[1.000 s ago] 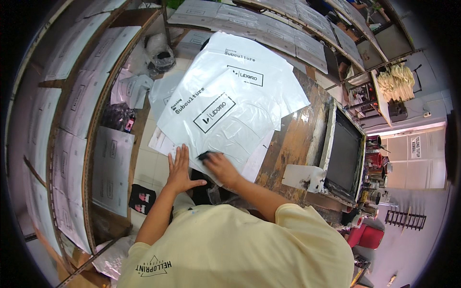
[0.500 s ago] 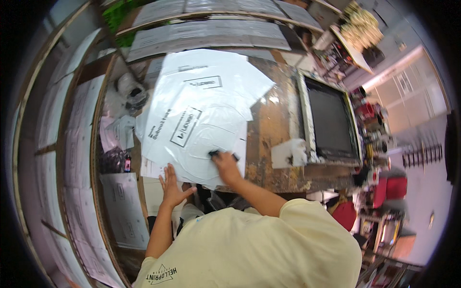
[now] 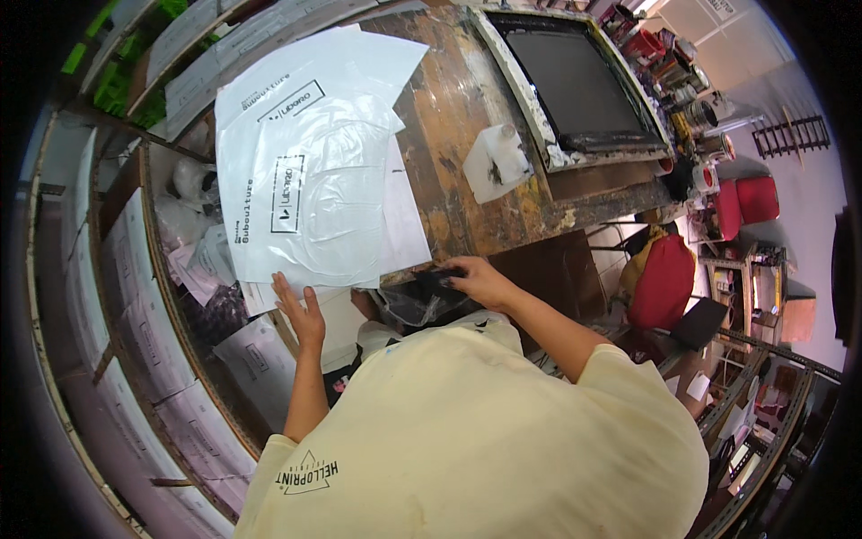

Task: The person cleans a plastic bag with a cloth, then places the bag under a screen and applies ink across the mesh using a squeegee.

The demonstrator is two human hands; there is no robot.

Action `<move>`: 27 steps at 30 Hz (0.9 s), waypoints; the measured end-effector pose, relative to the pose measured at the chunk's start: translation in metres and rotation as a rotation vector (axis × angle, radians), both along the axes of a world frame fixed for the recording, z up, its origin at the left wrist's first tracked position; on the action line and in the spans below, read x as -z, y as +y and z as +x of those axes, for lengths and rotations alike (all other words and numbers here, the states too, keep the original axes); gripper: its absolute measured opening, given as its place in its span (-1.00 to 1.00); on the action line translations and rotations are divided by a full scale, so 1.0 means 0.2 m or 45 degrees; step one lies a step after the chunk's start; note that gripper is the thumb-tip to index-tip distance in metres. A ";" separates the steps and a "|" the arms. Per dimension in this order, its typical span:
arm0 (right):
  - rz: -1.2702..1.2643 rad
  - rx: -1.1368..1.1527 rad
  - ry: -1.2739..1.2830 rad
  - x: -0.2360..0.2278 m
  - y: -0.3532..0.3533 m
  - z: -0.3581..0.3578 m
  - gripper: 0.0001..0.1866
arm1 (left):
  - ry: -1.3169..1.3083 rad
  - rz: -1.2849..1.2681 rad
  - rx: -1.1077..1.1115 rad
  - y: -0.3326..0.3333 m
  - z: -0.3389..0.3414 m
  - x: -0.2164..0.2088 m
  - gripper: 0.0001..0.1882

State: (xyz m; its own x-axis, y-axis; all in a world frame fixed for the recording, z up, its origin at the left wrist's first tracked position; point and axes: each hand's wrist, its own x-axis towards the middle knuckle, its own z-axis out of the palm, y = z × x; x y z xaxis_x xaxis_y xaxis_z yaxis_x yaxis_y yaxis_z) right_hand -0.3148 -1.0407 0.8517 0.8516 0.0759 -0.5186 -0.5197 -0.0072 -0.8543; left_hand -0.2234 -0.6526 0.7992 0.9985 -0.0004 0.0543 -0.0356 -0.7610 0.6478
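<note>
So, the front bag (image 3: 346, 193) is laid flat on the table (image 3: 453, 99), printed face up, with its near edge at the table's near side. The back bag (image 3: 350, 67) is overlapped by it, and a white sheet (image 3: 406, 229) pokes out on the right. A rounded bulge is seen in the front bag's film; whether it's made by air or by something inside can't be told.

The left hand (image 3: 300, 314) is held with fingers spread apart, fingertips at the bag's near left edge, nothing gripped. It looks placed there to keep the film from sliding, though how hard it's pressed, if at all, can't be told. The right hand (image 3: 480, 283) is off the bag, fingers clamped on a black wad (image 3: 438, 276), probably cloth, bunched up so it sits in the fingertips. It's held just off the table's edge, near a clear bag (image 3: 411, 312).

As for direction: the front bag's boxed logo has its long axis running away from the body, top leaning slightly right, lettering read bottom to top. The back bag is skewed, its logo slanted up to the right, one corner pointed right. Full lengths are hidden by the overlap, so the bags' own long axes can't be called.
</note>
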 end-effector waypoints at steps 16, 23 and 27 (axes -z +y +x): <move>0.153 0.545 0.337 0.37 0.11 -0.39 -0.75 | 0.122 -0.404 0.948 -1.04 0.10 -0.41 -0.28; 0.499 1.030 0.303 0.35 -0.19 -0.68 -0.77 | 0.093 0.114 1.094 -1.44 0.08 -0.19 0.11; 0.568 1.352 0.216 0.33 -0.57 -0.96 -0.76 | 0.182 0.276 0.929 -1.59 0.03 -0.01 0.25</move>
State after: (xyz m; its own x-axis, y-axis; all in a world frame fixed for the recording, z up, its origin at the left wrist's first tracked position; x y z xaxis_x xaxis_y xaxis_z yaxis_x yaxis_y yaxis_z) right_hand -0.5071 -1.1539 0.7850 0.5188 -0.4293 -0.7393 -0.1922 0.7841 -0.5901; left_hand -0.2166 -0.9710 0.8011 0.7388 -0.6566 -0.1515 -0.5038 -0.6875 0.5230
